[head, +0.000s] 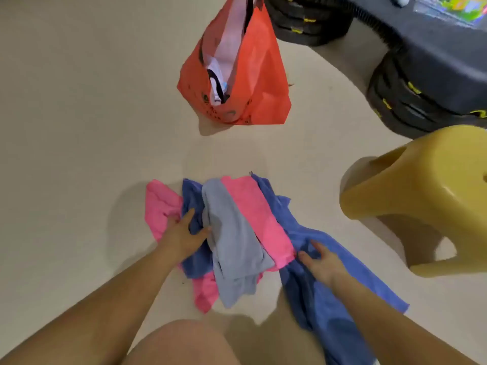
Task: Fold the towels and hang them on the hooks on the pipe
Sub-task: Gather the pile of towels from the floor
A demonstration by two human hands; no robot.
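Left hand: the left hand [184, 234] lies flat on the heap, fingers straight and spread, thumb stretched toward the grey towel [232, 238].
Under the left hand: a dark blue towel [193, 262], a fold of it showing between thumb and forefinger; the fingertips reach the edge of the crumpled pink towel [160, 206] on the outer side.
Right hand: the right hand [322, 263] rests on the large blue towel [329, 299], thumb and forefinger apart with cloth bunched between them; I cannot tell whether it pinches the cloth or only presses it.
Between the hands: the grey towel and a long pink towel [258, 214] lie side by side, the pink one's near end just beside the right thumb.
Towels: all unfolded, heaped loosely on the pale floor [79, 127].
Beyond the hands: an orange bag [261, 83] stands well apart, cloth showing in its mouth.
Outside the right hand: a yellow stool [421, 193], with black tyres [411, 101] past it.
Nearer than the hands: a bare knee [184, 343].
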